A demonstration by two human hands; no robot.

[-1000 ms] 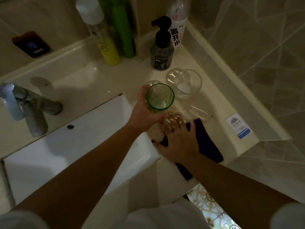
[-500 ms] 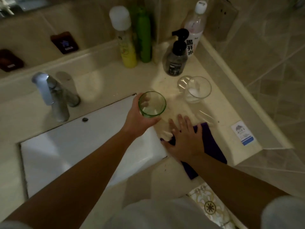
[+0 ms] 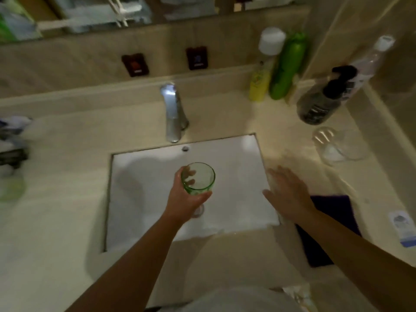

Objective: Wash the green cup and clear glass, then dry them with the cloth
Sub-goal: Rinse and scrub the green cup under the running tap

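My left hand (image 3: 185, 200) grips the green cup (image 3: 199, 178) upright over the white sink basin (image 3: 139, 190), below the chrome tap (image 3: 172, 111). My right hand (image 3: 287, 193) is flat with straight fingers over the basin's right edge and holds nothing. The clear glass (image 3: 335, 145) stands on the counter at the right, apart from both hands. The dark purple cloth (image 3: 331, 224) lies flat on the counter, partly under my right forearm.
A dark pump bottle (image 3: 319, 102), a yellow bottle (image 3: 262, 79), a green bottle (image 3: 287, 68) and a clear bottle (image 3: 371, 57) stand at the back right. Blurred items lie at the left counter edge (image 3: 11, 140). A sticker (image 3: 403, 226) sits at far right.
My left hand has carried the green cup leftward from the counter to over the basin. My right hand has lifted off the cloth and moved toward the basin edge. The view has swung left.
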